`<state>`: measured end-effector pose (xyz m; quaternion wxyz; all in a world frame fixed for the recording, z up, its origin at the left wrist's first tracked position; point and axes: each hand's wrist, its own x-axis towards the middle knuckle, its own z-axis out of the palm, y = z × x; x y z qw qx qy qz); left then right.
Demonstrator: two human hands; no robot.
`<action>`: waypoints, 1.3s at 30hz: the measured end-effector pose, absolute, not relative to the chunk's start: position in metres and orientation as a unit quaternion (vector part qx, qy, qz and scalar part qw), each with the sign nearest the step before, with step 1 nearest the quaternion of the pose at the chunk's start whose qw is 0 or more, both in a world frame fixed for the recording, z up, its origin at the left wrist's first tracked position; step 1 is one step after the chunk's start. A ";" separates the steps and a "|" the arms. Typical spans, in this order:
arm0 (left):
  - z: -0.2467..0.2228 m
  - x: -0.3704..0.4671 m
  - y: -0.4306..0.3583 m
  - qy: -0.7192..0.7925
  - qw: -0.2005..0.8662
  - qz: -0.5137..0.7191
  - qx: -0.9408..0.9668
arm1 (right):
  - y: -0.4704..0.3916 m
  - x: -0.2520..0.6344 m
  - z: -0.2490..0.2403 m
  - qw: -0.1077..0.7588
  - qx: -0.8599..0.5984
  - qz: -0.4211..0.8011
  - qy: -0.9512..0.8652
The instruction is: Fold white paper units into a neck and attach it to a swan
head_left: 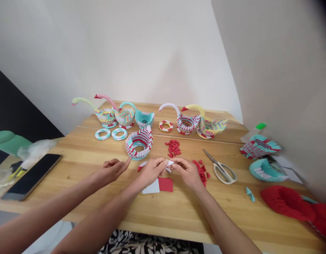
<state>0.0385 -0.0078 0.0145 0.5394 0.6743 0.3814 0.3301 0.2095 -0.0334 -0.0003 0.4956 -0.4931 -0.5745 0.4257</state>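
Between the fingertips of both my hands is a small white folded paper piece. My left hand pinches its left side, and my right hand grips it from the right. Below them lie a white paper sheet and a red paper rectangle, side by side. Part of a red and white folded strip shows behind my left hand. Loose red folded pieces form a pile beyond my hands, and another red pile is beside my right hand.
Another person's hand reaches in from the left, pointing near a striped paper basket. Several paper swans, one with a yellow neck, stand along the back. Scissors lie at right, a phone at left, red folded paper far right.
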 end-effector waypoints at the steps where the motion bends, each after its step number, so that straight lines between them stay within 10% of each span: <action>1: 0.016 0.039 -0.009 0.387 0.533 0.327 0.678 | -0.034 0.210 0.000 0.496 -0.498 0.414 -0.579; 14: 0.017 0.036 -0.017 0.410 0.323 0.293 0.801 | -0.031 0.213 -0.007 0.498 -0.538 0.324 -0.598; 39: 0.012 0.040 -0.011 0.396 0.477 0.362 0.696 | -0.036 0.209 -0.009 0.509 -0.518 0.228 -0.649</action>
